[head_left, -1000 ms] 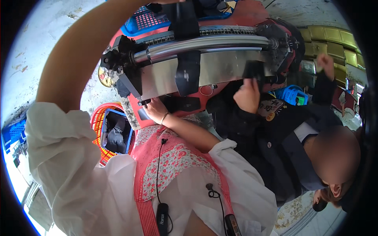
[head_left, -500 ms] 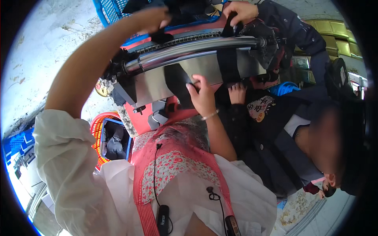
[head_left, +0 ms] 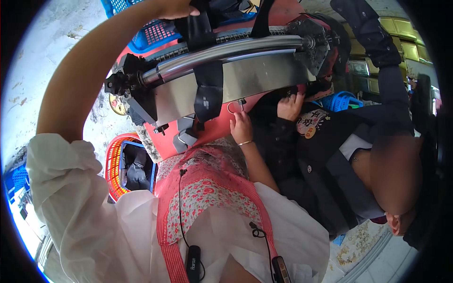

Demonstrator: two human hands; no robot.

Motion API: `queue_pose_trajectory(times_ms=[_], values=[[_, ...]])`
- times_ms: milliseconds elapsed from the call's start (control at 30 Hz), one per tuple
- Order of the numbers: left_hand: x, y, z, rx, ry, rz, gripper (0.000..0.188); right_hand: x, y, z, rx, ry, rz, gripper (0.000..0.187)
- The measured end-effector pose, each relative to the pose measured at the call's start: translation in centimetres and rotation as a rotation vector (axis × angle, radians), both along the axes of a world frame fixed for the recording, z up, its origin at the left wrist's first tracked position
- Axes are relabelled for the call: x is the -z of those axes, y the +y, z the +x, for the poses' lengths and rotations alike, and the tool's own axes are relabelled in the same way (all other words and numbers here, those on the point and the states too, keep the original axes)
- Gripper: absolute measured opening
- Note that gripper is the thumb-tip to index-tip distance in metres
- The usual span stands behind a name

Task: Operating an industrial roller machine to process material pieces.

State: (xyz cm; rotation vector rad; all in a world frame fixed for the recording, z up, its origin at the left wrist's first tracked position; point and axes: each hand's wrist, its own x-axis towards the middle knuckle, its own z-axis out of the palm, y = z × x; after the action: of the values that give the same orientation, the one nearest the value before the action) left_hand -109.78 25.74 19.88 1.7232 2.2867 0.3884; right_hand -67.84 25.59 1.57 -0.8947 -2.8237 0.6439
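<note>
My left hand (head_left: 177, 8) is at the top edge, beyond the metal roller (head_left: 231, 52) of a machine. Its fingers are closed on the upper end of a black fabric piece (head_left: 208, 92). That piece runs up to the roller and hangs down over the machine's silver sloped plate (head_left: 264, 73); its far part shows behind the roller. Below the plate, my right hand (head_left: 242, 128) hovers over the red tabletop (head_left: 170, 139), thumb and finger apart, holding nothing I can see. A thin ring (head_left: 234, 107) shows just above its fingertips.
At right, a co-worker's hand (head_left: 289, 107) is close to the machine's front edge. A second black strip (head_left: 262, 20) stands up behind the roller. Grey pieces (head_left: 185, 134) lie on the tabletop. Blue basket (head_left: 153, 35) behind; red basket (head_left: 113, 162) at lower left.
My left hand has moved up and away, and the black piece has shifted up with it. My right hand has left the black piece and dropped lower. The co-worker's strip has left the plate.
</note>
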Motion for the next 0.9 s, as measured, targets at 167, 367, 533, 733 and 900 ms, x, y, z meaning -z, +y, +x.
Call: queue_pose_trajectory(times_ms=[167, 367, 533, 733, 900], values=[[-9.7, 0.5, -1.1, 0.072, 0.262, 0.001, 0.027, 4.1, 1.1, -1.7, -0.033, -0.122, 0.055, 0.016], [-17.8, -4.7, -1.1, -0.009, 0.370, 0.108, 0.022, 4.8, 2.3, -1.2, -0.087, 0.045, -0.099, 0.012], [-23.5, -13.1, -0.6, 0.012, 0.512, 0.330, 0.021, -0.2, 0.5, -1.0, 0.115, 0.327, -0.942, 0.005], [-28.9, -25.4, 6.6, -0.156, 0.635, 0.212, 0.020, -17.9, -0.5, -7.3, -0.032, 0.613, -1.764, 0.011], [-27.1, -33.0, 15.7, -0.384, 0.388, 0.156, 0.019, -27.7, -5.6, -15.2, -0.584, 0.646, -1.232, 0.055]])
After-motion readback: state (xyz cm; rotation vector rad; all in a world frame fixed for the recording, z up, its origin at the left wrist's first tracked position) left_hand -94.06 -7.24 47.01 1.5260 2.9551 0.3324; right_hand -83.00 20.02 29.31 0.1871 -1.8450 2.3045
